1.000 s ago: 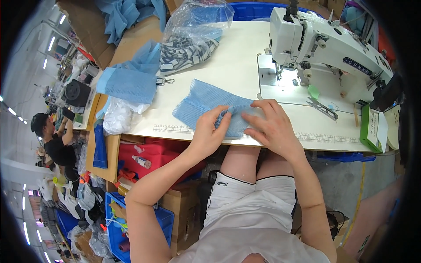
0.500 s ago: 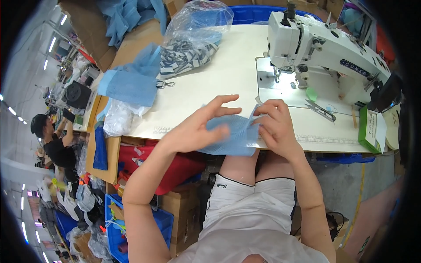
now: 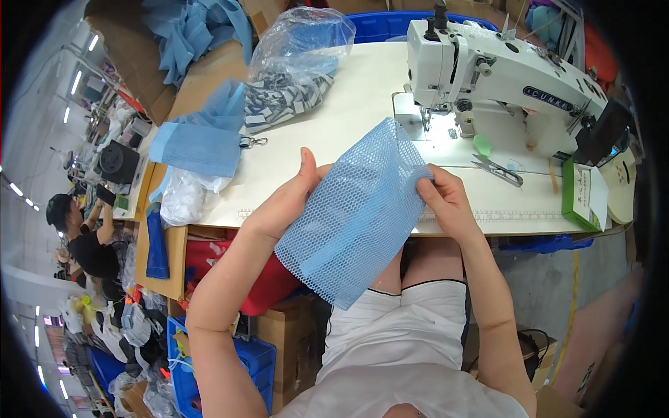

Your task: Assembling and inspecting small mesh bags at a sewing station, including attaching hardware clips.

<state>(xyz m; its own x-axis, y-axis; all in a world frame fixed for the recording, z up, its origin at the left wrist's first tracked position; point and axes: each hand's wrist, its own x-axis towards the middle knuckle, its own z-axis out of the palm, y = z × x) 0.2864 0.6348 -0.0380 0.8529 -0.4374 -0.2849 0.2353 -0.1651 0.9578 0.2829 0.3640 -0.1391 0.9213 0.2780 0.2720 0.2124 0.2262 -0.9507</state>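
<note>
A light-blue mesh piece (image 3: 355, 216), shaped like a flat pouch, hangs tilted above the table's front edge and my lap. My right hand (image 3: 449, 202) pinches its right edge between thumb and fingers. At its left side is my left hand (image 3: 289, 198), open, the thumb stretched up and apart. The other left fingers go behind the mesh and are mostly hidden. Beyond the mesh stands a white sewing machine (image 3: 509, 76), with thread scissors (image 3: 498, 171) and a small green piece (image 3: 481, 145) lying near its needle plate.
On the left of the table (image 3: 369, 76) lie a stack of blue mesh pieces (image 3: 198, 148) with a metal snap hook (image 3: 253, 141), patterned straps (image 3: 289, 101) in clear plastic, and a white plastic bag (image 3: 187, 198). A green-and-white box (image 3: 584, 195) stands at right. Another person (image 3: 90, 240) is far left.
The mesh piece has been raised and spread out, its face now turned up. My left hand has moved left to its side; my right hand still holds its edge.
</note>
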